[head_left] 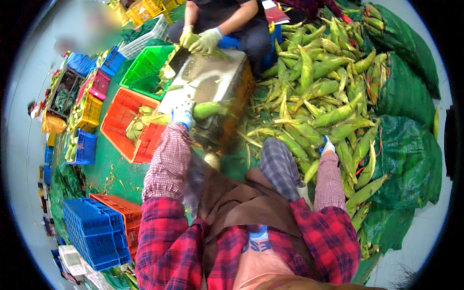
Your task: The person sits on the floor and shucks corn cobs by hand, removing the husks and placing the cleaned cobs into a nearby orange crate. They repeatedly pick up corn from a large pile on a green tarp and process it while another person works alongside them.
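Observation:
My left hand (183,116), in a white glove, grips a green ear of corn (207,109) crosswise at the near-left end of a cutting block (188,76) with a pale top. My gloved right hand (327,144) reaches into a large pile of unhusked corn (319,87) at my right; its fingers are mostly hidden among the ears. Left of the block, a red crate (116,125) holds pale corn pieces (134,129). Beyond the block, a seated co-worker's gloved hands (205,41) hold a piece of corn.
Green mesh sacks (403,154) line the right side. A green crate (135,72) sits behind the red one. Colored crates (87,145) stand along the left, with stacked blue crates (94,232) nearer me. The green floor (96,179) has scattered husk scraps.

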The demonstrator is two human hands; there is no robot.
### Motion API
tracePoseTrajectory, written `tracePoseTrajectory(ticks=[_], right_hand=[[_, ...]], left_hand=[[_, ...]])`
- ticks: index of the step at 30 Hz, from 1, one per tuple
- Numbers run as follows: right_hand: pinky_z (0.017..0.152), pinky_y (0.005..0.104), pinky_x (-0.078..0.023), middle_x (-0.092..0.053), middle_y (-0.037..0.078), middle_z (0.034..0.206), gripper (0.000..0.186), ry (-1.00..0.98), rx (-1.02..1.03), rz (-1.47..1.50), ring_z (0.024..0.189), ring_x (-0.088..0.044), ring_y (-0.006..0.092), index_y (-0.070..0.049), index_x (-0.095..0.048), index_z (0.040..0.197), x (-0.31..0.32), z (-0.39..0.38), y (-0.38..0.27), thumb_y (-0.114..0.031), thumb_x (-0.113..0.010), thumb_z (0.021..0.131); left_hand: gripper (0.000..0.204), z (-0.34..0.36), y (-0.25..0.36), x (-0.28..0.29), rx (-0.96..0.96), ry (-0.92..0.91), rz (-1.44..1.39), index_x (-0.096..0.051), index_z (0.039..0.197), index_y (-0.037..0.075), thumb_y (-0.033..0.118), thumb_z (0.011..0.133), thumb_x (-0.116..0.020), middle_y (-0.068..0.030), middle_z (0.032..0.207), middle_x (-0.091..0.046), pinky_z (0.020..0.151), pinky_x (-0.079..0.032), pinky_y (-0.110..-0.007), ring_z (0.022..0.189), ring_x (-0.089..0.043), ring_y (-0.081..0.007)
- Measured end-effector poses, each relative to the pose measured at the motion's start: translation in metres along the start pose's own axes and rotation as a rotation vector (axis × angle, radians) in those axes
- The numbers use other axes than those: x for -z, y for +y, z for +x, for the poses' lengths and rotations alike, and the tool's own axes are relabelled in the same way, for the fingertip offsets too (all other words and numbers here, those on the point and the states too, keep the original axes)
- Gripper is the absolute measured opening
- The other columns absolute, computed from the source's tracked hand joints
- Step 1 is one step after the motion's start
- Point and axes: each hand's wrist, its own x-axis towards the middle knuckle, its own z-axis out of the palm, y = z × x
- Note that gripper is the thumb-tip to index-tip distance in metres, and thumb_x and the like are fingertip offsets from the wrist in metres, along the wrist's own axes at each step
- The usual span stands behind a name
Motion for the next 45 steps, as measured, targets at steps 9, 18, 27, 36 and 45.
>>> tracePoseTrajectory(ticks=[9, 18, 27, 36, 45], right_hand=[[0.088, 0.0447, -0.052, -0.07, 0.006, 0.109, 0.043, -0.641, 0.03, 0.642, 0.097, -0.065, 0.0255, -0.016, -0.068, 0.116, 0.065, -0.116, 0.014, -0.05, -0.068, 0.089], [0.045, 0.0227, -0.036, -0.055, -0.005, 0.072, 0.034, -0.602, 0.027, 0.439, 0.05, -0.045, 0.0081, -0.016, -0.065, 0.103, 0.131, -0.197, 0.024, -0.05, -0.06, 0.098], [0.083, 0.0282, -0.051, -0.069, 0.004, 0.109, 0.05, -0.639, 0.535, -0.174, 0.093, -0.064, 0.0137, -0.005, -0.06, 0.128, 0.057, -0.297, 0.004, -0.018, -0.078, 0.084], [0.089, 0.0424, -0.053, -0.07, 0.018, 0.111, 0.071, -0.751, 1.158, -0.886, 0.103, -0.068, 0.0334, -0.007, -0.063, 0.121, -0.095, -0.387, -0.032, -0.053, -0.081, 0.071], [0.088, 0.0364, -0.053, -0.068, 0.013, 0.116, 0.07, -0.856, 0.844, -0.367, 0.099, -0.064, 0.0226, -0.007, -0.048, 0.143, -0.055, -0.243, -0.003, -0.042, -0.076, 0.089]], left_hand=[[0.069, 0.011, -0.001, 0.014, -0.04, 0.227, -0.165, -0.053, 0.139, 0.023, 0.02, 0.073, -0.071, -0.0043, 0.135, -0.054, 0.107, -0.036, -0.045, 0.13, -0.046, -0.0265], [0.064, 0.011, 0.004, 0.025, -0.102, -0.089, -0.098, -0.053, 0.141, 0.026, 0.023, 0.079, -0.068, -0.0138, 0.142, -0.051, 0.112, -0.032, -0.05, 0.136, -0.044, -0.0334], [0.079, 0.006, -0.014, 0.042, -0.021, 0.65, -0.263, -0.048, 0.145, 0.017, 0.016, 0.072, -0.077, -0.0094, 0.144, -0.05, 0.112, -0.033, -0.051, 0.131, -0.047, -0.0326], [0.091, -0.067, 0.089, 0.108, -0.882, 0.59, -0.375, -0.05, 0.144, 0.017, 0.023, 0.061, -0.087, -0.0161, 0.149, -0.045, 0.117, -0.03, -0.056, 0.139, -0.04, -0.039], [0.086, -0.027, 0.074, 0.059, -0.536, 0.523, -0.469, -0.055, 0.134, 0.009, 0.021, 0.055, -0.089, -0.0137, 0.129, -0.061, 0.107, -0.04, -0.048, 0.12, -0.055, -0.0346]])
